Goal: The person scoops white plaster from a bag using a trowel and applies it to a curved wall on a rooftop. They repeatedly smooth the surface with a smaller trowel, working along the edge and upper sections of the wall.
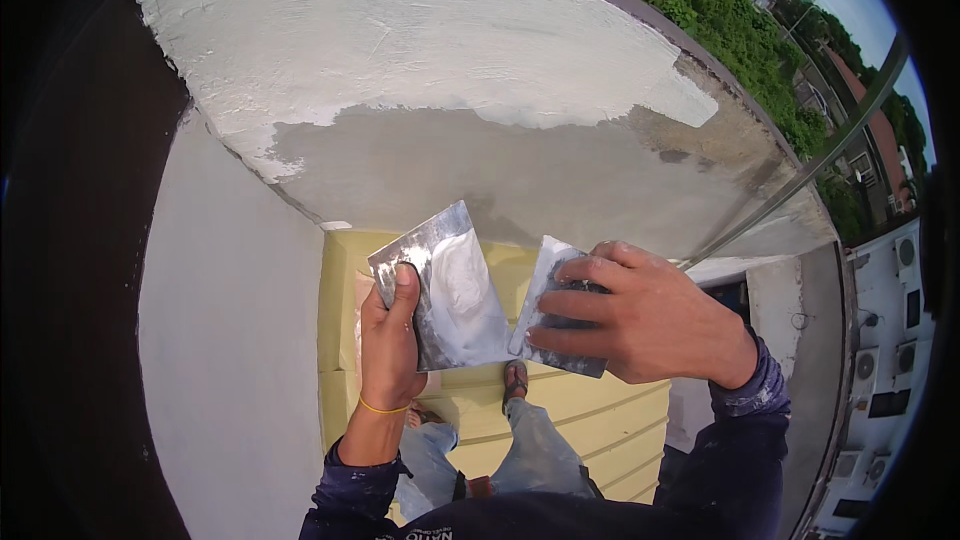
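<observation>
My left hand [390, 340] grips a flat steel plate [410, 240] with its thumb on the near face, which carries a thick patch of white putty [460, 295]. Just to the right, my right hand [660, 315] is closed on a second steel blade [535, 320], smeared with white along its left edge, fingers spread across its back. The blade sits beside the putty-loaded plate, near its lower right corner; whether they touch I cannot tell.
A low wall [420, 50] ahead is partly coated white over grey. A pale side wall [220, 340] stands left. My sandalled feet are on yellow ribbed roofing [590, 420]. A thin metal pole [840, 140] crosses the right; greenery and buildings lie beyond the wall.
</observation>
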Motion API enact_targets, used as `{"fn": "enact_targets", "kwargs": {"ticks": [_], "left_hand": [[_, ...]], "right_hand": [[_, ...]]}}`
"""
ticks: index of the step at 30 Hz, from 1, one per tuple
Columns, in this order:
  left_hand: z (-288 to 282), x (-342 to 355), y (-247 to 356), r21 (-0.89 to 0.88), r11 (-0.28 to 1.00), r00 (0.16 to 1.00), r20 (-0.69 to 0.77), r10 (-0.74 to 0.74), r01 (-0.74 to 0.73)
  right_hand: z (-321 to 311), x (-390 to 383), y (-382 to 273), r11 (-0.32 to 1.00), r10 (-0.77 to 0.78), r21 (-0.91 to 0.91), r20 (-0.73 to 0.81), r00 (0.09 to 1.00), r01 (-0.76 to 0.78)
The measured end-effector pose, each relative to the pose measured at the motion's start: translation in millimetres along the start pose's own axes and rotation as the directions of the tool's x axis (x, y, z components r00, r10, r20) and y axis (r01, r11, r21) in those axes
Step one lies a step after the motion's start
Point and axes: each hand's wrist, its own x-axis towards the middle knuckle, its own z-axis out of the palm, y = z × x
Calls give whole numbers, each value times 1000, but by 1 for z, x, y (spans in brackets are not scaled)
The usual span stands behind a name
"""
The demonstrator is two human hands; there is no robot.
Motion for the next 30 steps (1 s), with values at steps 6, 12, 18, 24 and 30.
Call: {"fn": "enact_targets", "kwargs": {"ticks": [6, 12, 18, 24, 30], "left_hand": [[39, -9, 9, 22, 985, 981, 94, 168, -171], [23, 6, 6, -14, 991, 981, -139, 131, -135], [-16, -10, -39, -90, 996, 978, -209, 4, -23], [-60, -32, -65, -145, 987, 973, -209, -99, 69], [-79, -38, -77, 329, 933, 909, -416, 6, 144]], "right_hand": [[-5, -14, 2, 999, -24, -44, -275, 961, 13], [54, -63, 56, 906, 418, 143, -451, 789, -398], [103, -48, 180, 632, 482, 191, -856, 188, -751], [123, -28, 253, 610, 360, 218, -933, 22, -762], [122, -17, 271, 579, 345, 269, -936, -67, -770]]}}
